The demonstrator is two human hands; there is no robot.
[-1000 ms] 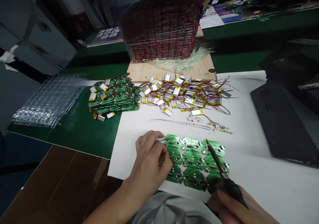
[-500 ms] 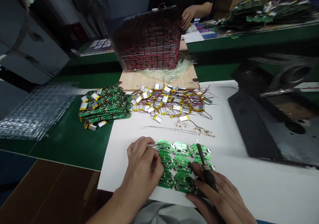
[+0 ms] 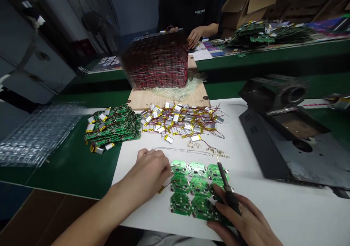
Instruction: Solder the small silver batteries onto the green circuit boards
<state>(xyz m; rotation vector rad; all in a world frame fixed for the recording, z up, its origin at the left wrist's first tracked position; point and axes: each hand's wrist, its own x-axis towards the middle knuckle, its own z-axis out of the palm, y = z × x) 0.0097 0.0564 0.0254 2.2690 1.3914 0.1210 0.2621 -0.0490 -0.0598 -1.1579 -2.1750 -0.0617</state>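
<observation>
A panel of joined green circuit boards lies on white paper in front of me. My left hand is at the panel's upper left, its fingers curled down; what they hold, if anything, is hidden. Under that hand a small battery's yellow end shows, its thin wires reaching the panel's left edge. My right hand grips a soldering iron with the tip pointing up and away, while its fingertips rest on the panel's right side. Beyond the panel are loose silver batteries with red and black wires.
Stacked circuit boards stand left of the batteries. Bubble wrap lies far left, and a dark metal housing stands right. Behind, a wrapped stack sits on a wooden board. A co-worker's hand is beyond it.
My left hand has shifted left off the panel's edge, uncovering its left boards and a wired battery. My right hand keeps the soldering iron in nearly the same pose. The view has tilted upward.
</observation>
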